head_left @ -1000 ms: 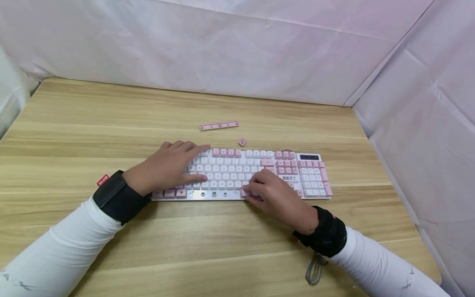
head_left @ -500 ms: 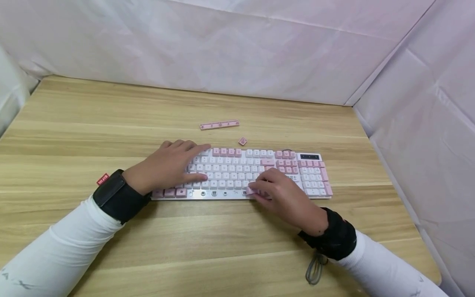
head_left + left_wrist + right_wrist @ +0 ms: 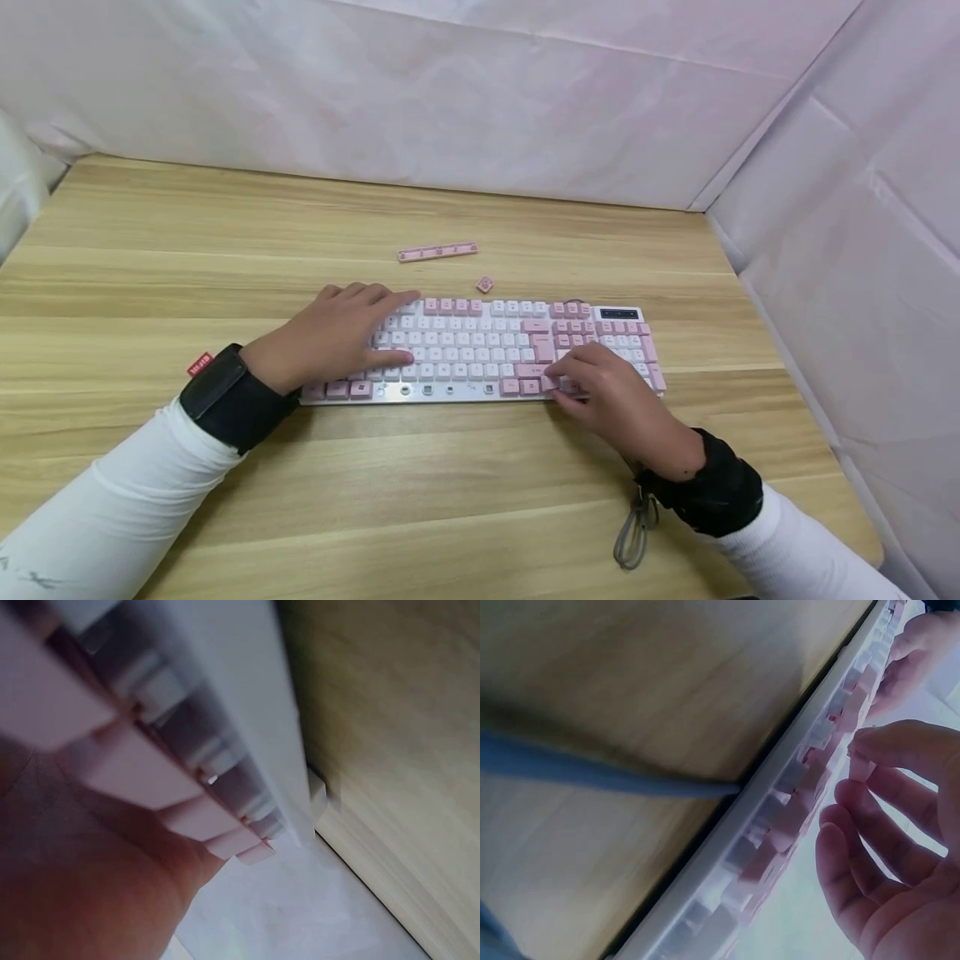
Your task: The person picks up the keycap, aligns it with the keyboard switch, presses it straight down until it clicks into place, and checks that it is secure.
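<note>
A pale fabric curtain (image 3: 420,100) rises along the far edge of the wooden table (image 3: 360,483), and more of it hangs beside the right edge. Two white sleeves (image 3: 131,496) reach in over the table. A white and pink keyboard (image 3: 460,354) lies near the middle, its long sides roughly parallel to the table's far edge; a strip of exposed switch positions runs along its front edge. The left hand (image 3: 330,337) rests spread on the keyboard's left end, thumb and index finger well apart, hiding the keys beneath. The right hand (image 3: 622,400) covers part of the right end. Black bands (image 3: 240,398) circle both wrists. A long pink keycap (image 3: 437,252) lies hollow side up between the table's far edge and the keyboard. A grey cable (image 3: 638,523) lies looped on the table in front of the keyboard, near the right wrist. A small loose keycap (image 3: 485,285) sits just beyond the keyboard's back edge. The pinched keycap (image 3: 861,766) is clamped between the right hand's fingertips, at the keyboard's front row; whether it is seated there cannot be told.
</note>
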Motion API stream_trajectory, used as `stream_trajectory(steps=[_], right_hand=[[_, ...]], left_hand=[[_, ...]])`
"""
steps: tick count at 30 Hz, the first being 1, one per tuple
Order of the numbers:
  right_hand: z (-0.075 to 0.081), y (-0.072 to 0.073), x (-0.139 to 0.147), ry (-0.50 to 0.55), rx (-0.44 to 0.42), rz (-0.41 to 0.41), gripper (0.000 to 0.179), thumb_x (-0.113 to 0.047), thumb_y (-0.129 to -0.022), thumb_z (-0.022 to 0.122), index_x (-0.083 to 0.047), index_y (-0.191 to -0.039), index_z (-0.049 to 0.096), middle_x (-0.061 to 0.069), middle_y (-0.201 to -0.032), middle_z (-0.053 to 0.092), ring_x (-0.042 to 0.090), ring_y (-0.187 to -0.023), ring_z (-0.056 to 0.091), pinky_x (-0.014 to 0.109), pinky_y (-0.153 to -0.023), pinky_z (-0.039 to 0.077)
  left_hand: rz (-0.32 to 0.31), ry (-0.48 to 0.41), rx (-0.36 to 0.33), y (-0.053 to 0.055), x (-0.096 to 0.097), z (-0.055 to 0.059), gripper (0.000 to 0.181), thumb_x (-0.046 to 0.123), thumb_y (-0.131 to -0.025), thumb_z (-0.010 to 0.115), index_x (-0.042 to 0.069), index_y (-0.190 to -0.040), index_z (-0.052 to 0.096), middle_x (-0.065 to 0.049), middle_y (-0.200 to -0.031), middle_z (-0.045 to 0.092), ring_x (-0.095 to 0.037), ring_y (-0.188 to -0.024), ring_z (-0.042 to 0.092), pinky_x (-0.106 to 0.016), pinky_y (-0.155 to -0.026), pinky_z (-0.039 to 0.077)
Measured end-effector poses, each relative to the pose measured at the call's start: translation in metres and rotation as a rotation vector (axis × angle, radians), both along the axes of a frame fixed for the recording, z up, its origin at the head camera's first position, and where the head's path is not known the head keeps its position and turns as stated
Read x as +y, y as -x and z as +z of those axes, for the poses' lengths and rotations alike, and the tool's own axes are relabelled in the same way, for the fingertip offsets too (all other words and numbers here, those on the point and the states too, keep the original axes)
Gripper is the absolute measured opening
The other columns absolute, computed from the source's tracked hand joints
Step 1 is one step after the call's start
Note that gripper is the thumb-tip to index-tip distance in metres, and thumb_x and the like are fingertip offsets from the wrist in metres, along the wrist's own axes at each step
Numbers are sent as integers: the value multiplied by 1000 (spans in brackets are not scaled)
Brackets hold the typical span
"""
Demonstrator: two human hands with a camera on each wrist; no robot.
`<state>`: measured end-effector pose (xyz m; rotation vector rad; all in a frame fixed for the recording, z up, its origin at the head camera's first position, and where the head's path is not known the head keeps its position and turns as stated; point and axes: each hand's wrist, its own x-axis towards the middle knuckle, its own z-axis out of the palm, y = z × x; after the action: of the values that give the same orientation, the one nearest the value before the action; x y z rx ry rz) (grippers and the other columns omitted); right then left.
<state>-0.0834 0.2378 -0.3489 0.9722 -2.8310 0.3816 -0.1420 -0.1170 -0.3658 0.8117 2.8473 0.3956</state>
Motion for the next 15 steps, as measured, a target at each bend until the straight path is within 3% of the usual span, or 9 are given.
stream_trajectory(steps=[15], right_hand=[[3,2,0,-82,-78,-39,15,-12,-82,83,-11,-95,77,0,-92,68,11,-85,58,28,-72,53]], left_hand=[[0,-4,-9,0,0,2,89,67,-88,62,23,-158,31,-15,-148,50,-41,-139,43,-65,-110,32]])
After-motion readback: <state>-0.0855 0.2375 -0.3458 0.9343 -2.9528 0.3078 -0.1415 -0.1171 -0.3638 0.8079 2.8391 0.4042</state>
